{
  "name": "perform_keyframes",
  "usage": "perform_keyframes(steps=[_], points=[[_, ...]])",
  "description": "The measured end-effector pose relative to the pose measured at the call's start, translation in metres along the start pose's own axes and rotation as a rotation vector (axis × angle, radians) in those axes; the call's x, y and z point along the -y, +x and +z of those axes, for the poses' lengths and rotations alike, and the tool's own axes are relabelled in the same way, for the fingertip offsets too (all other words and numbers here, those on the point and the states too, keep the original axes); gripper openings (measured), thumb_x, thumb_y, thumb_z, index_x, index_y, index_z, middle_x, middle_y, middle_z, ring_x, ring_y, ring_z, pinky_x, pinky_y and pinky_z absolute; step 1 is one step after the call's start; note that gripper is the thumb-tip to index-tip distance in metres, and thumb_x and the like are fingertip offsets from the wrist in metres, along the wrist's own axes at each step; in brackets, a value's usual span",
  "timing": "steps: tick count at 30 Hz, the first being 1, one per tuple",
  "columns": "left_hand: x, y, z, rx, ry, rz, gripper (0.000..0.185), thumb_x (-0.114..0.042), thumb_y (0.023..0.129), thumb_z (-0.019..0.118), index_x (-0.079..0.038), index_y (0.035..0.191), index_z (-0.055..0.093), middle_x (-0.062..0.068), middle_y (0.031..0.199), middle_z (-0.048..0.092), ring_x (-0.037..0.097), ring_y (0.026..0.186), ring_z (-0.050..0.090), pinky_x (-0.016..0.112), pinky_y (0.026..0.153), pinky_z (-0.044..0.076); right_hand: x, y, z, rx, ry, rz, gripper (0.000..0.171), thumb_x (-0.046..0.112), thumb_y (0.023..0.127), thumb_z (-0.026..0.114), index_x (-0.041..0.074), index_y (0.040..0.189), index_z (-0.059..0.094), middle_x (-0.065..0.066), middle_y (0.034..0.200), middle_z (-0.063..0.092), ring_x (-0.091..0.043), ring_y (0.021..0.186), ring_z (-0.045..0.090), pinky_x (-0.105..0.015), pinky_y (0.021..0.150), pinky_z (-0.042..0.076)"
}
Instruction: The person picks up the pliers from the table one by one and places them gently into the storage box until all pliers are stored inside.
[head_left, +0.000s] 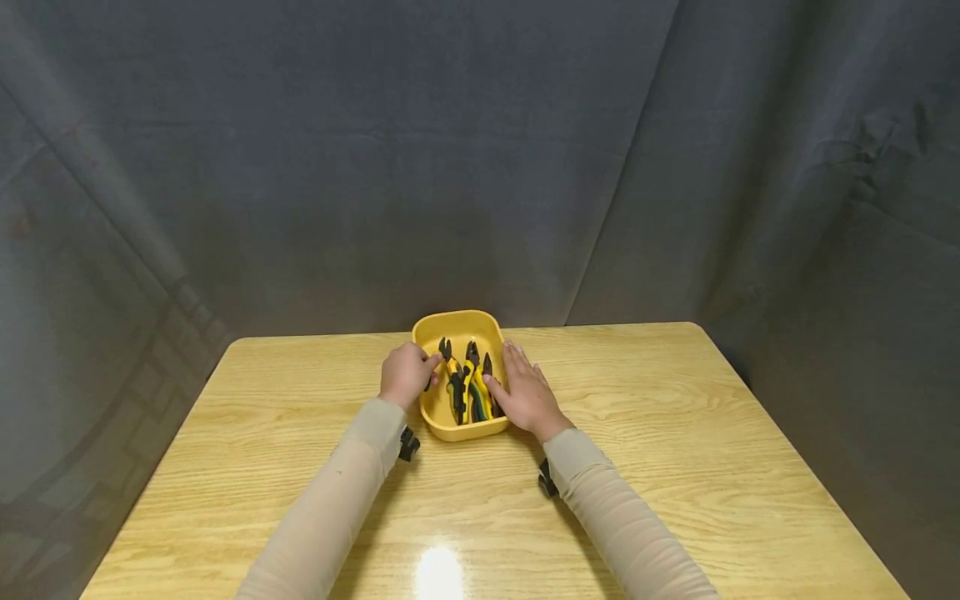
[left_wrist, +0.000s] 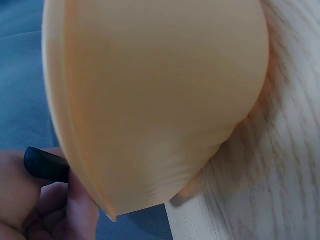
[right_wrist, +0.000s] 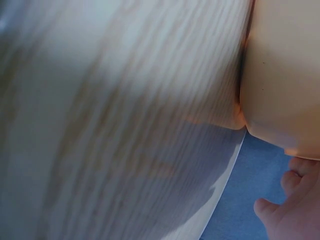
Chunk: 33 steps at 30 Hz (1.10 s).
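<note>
A yellow plastic box (head_left: 450, 433) stands near the back of the table, with several pliers inside. One pair (head_left: 456, 379) lies at the left, a yellow-and-black pair (head_left: 471, 379) in the middle, and another pair (head_left: 487, 387) along the right wall. At the left rim my left hand (head_left: 407, 372) pinches a black handle end (left_wrist: 46, 165) between thumb and fingers; the rest of that tool is hidden. My right hand (head_left: 531, 396) lies along the right rim with fingers extended forward, its thumb reaching over the rim into the box.
The wood-grain table (head_left: 675, 450) extends to both sides and in front of the box. A grey curtain (head_left: 465, 167) hangs right behind the table's back edge. Small black wrist cameras sit under both cuffs.
</note>
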<state>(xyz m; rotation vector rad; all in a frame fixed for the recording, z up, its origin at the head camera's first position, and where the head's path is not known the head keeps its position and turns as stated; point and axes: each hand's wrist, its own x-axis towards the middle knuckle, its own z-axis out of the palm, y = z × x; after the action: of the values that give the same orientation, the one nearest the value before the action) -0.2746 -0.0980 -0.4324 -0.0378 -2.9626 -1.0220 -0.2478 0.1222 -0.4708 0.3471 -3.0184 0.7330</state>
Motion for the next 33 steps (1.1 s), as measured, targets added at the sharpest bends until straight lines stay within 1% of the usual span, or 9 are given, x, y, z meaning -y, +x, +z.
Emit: perform_keyframes(steps=[5, 12, 15, 19, 23, 26, 29, 33], points=[[-0.003, 0.001, 0.0, -0.005, 0.041, 0.012, 0.045, -0.028, 0.102, 0.063, -0.007, 0.063, 0.072, -0.003, 0.052, 0.062, 0.014, 0.048, 0.05, 0.028, 0.053, 0.037, 0.001, 0.0, 0.0, -0.008, 0.009, 0.003, 0.076, 0.049, 0.108, 0.038, 0.001, 0.162, 0.014, -0.015, 0.168, 0.015, -0.032, 0.155, 0.014, -0.055, 0.123, 0.014], [-0.006, 0.003, 0.003, -0.013, 0.123, 0.044, 0.051, -0.027, 0.101, 0.064, -0.01, 0.053, 0.062, 0.0, 0.05, 0.058, 0.017, 0.049, 0.052, 0.029, 0.05, 0.038, 0.0, 0.001, 0.0, -0.001, 0.014, 0.002, 0.076, 0.048, 0.108, 0.039, 0.0, 0.162, 0.014, -0.016, 0.168, 0.015, -0.033, 0.155, 0.013, -0.055, 0.123, 0.014], [-0.007, 0.003, 0.004, -0.013, 0.166, 0.05, 0.052, -0.028, 0.101, 0.065, -0.01, 0.052, 0.058, 0.002, 0.052, 0.055, 0.019, 0.051, 0.051, 0.03, 0.051, 0.039, 0.0, 0.001, 0.0, 0.007, 0.021, 0.008, 0.076, 0.049, 0.108, 0.038, 0.001, 0.162, 0.013, -0.015, 0.168, 0.015, -0.032, 0.155, 0.014, -0.055, 0.123, 0.013], [-0.011, 0.003, 0.005, -0.021, 0.228, 0.06, 0.047, -0.028, 0.1, 0.066, -0.008, 0.058, 0.059, 0.004, 0.056, 0.055, 0.02, 0.054, 0.051, 0.033, 0.052, 0.041, 0.0, 0.001, -0.001, 0.008, 0.022, 0.009, 0.076, 0.049, 0.108, 0.038, 0.002, 0.162, 0.013, -0.015, 0.168, 0.015, -0.032, 0.155, 0.014, -0.055, 0.123, 0.013], [-0.014, 0.001, 0.006, -0.025, 0.272, 0.072, 0.036, -0.027, 0.099, 0.067, -0.002, 0.074, 0.07, 0.007, 0.063, 0.06, 0.021, 0.057, 0.054, 0.037, 0.055, 0.048, 0.0, 0.0, -0.001, 0.005, 0.019, 0.005, 0.076, 0.048, 0.108, 0.039, 0.001, 0.162, 0.013, -0.016, 0.168, 0.016, -0.032, 0.155, 0.014, -0.055, 0.123, 0.014], [-0.015, 0.0, 0.007, -0.025, 0.281, 0.071, 0.031, -0.027, 0.099, 0.068, 0.0, 0.085, 0.074, 0.009, 0.068, 0.064, 0.023, 0.061, 0.058, 0.04, 0.058, 0.051, 0.0, 0.001, -0.001, 0.006, 0.012, 0.0, 0.076, 0.047, 0.108, 0.039, 0.001, 0.162, 0.012, -0.017, 0.168, 0.016, -0.033, 0.155, 0.014, -0.055, 0.123, 0.015], [-0.016, 0.0, 0.008, -0.03, 0.283, 0.072, 0.029, -0.026, 0.099, 0.068, 0.001, 0.089, 0.074, 0.01, 0.072, 0.067, 0.025, 0.063, 0.061, 0.042, 0.06, 0.053, 0.0, 0.001, 0.0, 0.005, 0.011, -0.003, 0.076, 0.047, 0.108, 0.04, 0.001, 0.162, 0.012, -0.016, 0.168, 0.015, -0.033, 0.155, 0.014, -0.055, 0.123, 0.015], [-0.016, -0.001, 0.011, -0.038, 0.292, 0.082, 0.028, -0.025, 0.099, 0.068, 0.0, 0.09, 0.074, 0.01, 0.073, 0.068, 0.027, 0.065, 0.064, 0.043, 0.062, 0.054, -0.001, 0.001, 0.0, 0.003, 0.016, 0.002, 0.076, 0.046, 0.108, 0.04, 0.001, 0.162, 0.013, -0.016, 0.168, 0.015, -0.032, 0.155, 0.014, -0.054, 0.123, 0.014]])
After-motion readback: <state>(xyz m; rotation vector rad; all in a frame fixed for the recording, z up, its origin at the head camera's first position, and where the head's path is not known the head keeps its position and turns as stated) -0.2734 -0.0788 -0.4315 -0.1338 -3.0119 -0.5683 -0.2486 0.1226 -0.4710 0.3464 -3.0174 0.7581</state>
